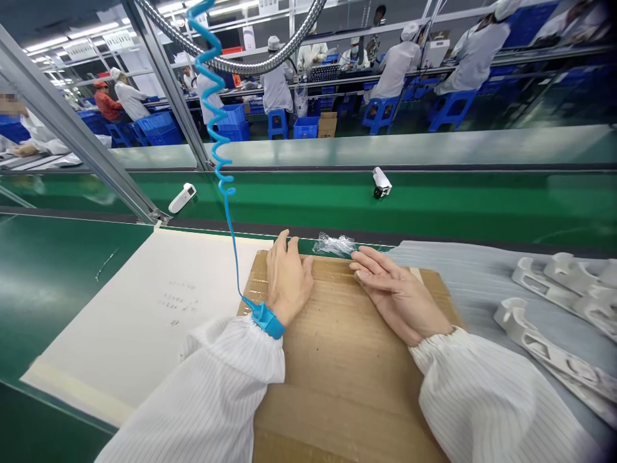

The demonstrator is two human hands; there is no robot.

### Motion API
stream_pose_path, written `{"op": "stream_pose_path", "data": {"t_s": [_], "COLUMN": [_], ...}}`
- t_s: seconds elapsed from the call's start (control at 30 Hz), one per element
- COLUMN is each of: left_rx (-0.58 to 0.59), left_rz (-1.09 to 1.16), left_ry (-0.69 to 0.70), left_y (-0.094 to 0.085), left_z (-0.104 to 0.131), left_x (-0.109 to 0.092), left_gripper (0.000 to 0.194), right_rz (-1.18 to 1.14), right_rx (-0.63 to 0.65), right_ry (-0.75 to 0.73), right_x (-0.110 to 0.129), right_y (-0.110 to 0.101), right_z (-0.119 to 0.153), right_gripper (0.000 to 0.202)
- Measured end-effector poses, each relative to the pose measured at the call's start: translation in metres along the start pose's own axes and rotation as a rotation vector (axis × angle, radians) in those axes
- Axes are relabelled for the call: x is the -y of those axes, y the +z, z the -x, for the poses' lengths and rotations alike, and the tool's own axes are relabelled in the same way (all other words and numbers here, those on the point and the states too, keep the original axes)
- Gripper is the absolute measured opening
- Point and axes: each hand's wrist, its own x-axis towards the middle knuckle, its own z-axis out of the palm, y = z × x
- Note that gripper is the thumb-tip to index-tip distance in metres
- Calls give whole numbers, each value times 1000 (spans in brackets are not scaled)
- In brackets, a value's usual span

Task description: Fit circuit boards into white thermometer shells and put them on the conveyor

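Note:
A flat piece of brown cardboard point(344, 360) lies in front of me on the bench. My left hand point(289, 280) rests at its far left part, palm down, fingers apart and holding nothing. A blue wrist strap point(267, 320) with a coiled blue cord point(212, 96) is around that wrist. Over the far right part of the cardboard is my right hand point(398, 292), turned partly on its side, fingers stretched out and nothing in it. Crumpled clear plastic point(334, 244) lies just beyond the cardboard, near the right fingertips.
White plastic parts point(544, 341) lie on grey sheeting point(463, 276) at the right. A white paper sheet point(159, 308) is taped at the left. Two small white devices point(182, 198) point(380, 182) sit on the green belt point(299, 199) beyond. A metal post point(96, 135) rises at the left; people work behind.

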Motion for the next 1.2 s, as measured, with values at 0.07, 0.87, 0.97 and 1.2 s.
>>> {"op": "stream_pose_path", "data": {"t_s": [0.07, 0.87, 0.97, 1.2], "left_rx": [-1, -80, -77, 182], "left_rz": [4, -57, -115, -120], "left_ry": [1, -71, -72, -42], "left_y": [0, -13, -16, 30], "left_z": [0, -39, -80, -191], "left_x": [-1, 38, 46, 4], "left_gripper": [45, 33, 29, 25], "right_rz": [3, -63, -101, -184], "right_rx": [-3, 23, 54, 58], "right_ry": [1, 0, -9, 11], "right_x": [0, -1, -2, -4], "right_y": [0, 3, 4, 5], "right_z": [0, 0, -2, -5], "right_gripper": [52, 48, 49, 50]}}
